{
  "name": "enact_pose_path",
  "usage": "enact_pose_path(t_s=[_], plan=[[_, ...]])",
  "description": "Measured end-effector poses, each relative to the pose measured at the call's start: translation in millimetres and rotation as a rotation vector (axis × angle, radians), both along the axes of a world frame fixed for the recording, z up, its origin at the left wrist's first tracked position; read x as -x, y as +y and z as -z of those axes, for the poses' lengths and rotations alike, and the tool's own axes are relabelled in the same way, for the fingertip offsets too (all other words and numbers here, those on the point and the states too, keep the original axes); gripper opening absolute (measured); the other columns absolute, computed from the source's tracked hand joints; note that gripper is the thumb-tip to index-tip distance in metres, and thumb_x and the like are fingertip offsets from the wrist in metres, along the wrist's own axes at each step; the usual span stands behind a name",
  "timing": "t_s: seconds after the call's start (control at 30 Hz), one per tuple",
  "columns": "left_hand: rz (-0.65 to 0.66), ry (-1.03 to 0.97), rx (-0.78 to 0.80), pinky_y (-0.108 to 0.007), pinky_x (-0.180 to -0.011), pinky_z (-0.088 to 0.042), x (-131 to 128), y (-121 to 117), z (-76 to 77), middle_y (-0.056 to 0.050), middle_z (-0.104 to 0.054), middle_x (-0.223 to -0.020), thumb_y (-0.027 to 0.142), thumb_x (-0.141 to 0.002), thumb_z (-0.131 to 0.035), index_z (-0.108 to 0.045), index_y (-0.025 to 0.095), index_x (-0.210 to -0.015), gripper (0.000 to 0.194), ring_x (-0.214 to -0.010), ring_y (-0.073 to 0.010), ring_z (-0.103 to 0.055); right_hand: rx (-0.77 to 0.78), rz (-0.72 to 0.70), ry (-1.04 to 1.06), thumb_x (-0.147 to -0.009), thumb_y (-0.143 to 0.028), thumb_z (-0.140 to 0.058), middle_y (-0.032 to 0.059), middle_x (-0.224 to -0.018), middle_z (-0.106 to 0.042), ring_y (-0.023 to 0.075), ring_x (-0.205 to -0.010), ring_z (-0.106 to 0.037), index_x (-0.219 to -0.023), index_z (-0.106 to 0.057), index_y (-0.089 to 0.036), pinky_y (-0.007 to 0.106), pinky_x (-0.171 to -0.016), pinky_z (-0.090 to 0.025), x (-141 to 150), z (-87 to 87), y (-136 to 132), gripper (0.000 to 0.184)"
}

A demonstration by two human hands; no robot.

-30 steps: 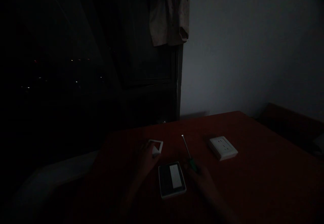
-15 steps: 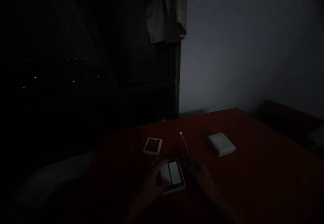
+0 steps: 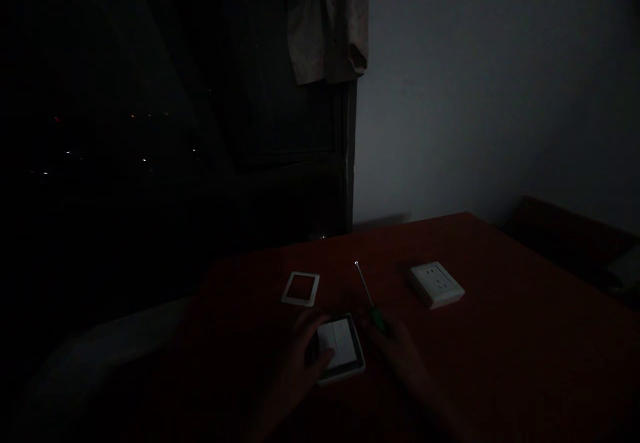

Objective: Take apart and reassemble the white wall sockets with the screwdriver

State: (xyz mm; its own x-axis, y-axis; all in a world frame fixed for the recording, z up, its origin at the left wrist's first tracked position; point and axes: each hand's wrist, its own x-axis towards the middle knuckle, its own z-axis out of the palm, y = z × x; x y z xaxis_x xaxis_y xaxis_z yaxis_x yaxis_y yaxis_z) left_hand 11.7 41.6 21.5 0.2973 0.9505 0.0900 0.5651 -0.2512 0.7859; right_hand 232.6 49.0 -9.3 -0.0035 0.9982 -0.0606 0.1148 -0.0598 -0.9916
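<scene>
A square light switch (image 3: 356, 369) with a white rim and dark inner border lies at the table's near middle. Two white rockers sit side by side in it. My left hand (image 3: 303, 356) curls over its left side, thumb on the left rocker (image 3: 327, 336) and fingers at the far edge. To the right of the switch, my right hand (image 3: 395, 349) holds a screwdriver (image 3: 379, 319) by its green handle, the metal shaft pointing away and slightly left. Beyond my left hand a thin white switch frame (image 3: 287, 295) rests flat on the table.
A white socket box (image 3: 437, 286) sits on the right part of the reddish table (image 3: 500, 336). Behind the table are a pale wall (image 3: 450, 96) and a dark window with small lights. Cloth (image 3: 327, 26) hangs at the top. The room is very dim.
My left hand has come from the white frame to the switch, bringing a white rocker. That rocker now lies beside the other one. My right hand has hardly moved.
</scene>
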Motion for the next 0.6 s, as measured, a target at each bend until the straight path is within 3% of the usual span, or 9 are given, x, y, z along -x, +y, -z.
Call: enact_pose_path(t_s=[0.1,0.2,0.27,0.4,0.6], plan=[[-0.127,-0.021,-0.03,-0.044,-0.108,-0.037,-1,1,9.3,-0.006,-0.052,-0.137,0.033,-0.086,-0.054,-0.056,0.028,-0.125,0.04,-0.127,-0.0254,-0.046,-0.004,0.006,-0.016,-0.078,-0.058,-0.058,0.0027,-0.08,-0.067,0.0194,-0.077,-0.061,-0.087,-0.066,-0.018,0.025,-0.067,-0.049,1,0.6,-2,0.042],[-0.194,-0.065,0.043,-0.043,-0.106,-0.039,-6,1,17.0,-0.008,-0.055,-0.133,0.04,-0.088,-0.049,-0.055,0.025,-0.126,0.041,-0.125,-0.0252,-0.05,-0.061,0.006,-0.074,-0.081,-0.057,-0.056,0.0026,-0.076,-0.066,0.0183,-0.072,-0.06,-0.081,-0.065,-0.017,0.024,-0.064,-0.048,7,3.5,-3,0.041],[-0.212,-0.099,0.087,-0.042,-0.105,-0.04,-10,0,20.4,-0.008,-0.058,-0.131,0.043,-0.089,-0.048,-0.055,0.024,-0.125,0.042,-0.122,-0.0247,-0.052,-0.113,-0.022,-0.117,-0.083,-0.055,-0.054,0.0031,-0.078,-0.067,0.0184,-0.071,-0.06,-0.085,-0.067,-0.017,0.025,-0.063,-0.048,11,4.9,-4,0.04],[-0.205,-0.142,0.095,-0.039,-0.104,-0.041,-19,-2,24.0,-0.007,-0.06,-0.128,0.04,-0.086,-0.051,-0.057,0.023,-0.121,0.039,-0.12,-0.0235,-0.054,-0.214,-0.072,-0.188,-0.084,-0.049,-0.057,0.0057,-0.1,-0.071,0.0226,-0.087,-0.065,-0.107,-0.067,-0.02,0.028,-0.077,-0.05,19,3.4,-5,0.038],[-0.241,-0.205,0.083,-0.04,-0.106,-0.039,-24,-6,25.5,-0.008,-0.057,-0.132,0.037,-0.087,-0.051,-0.054,0.022,-0.126,0.042,-0.124,-0.0234,-0.051,-0.236,-0.096,-0.242,-0.086,-0.046,-0.056,0.0061,-0.1,-0.072,0.0235,-0.088,-0.067,-0.108,-0.069,-0.02,0.029,-0.078,-0.051,19,-0.3,-8,0.037]])
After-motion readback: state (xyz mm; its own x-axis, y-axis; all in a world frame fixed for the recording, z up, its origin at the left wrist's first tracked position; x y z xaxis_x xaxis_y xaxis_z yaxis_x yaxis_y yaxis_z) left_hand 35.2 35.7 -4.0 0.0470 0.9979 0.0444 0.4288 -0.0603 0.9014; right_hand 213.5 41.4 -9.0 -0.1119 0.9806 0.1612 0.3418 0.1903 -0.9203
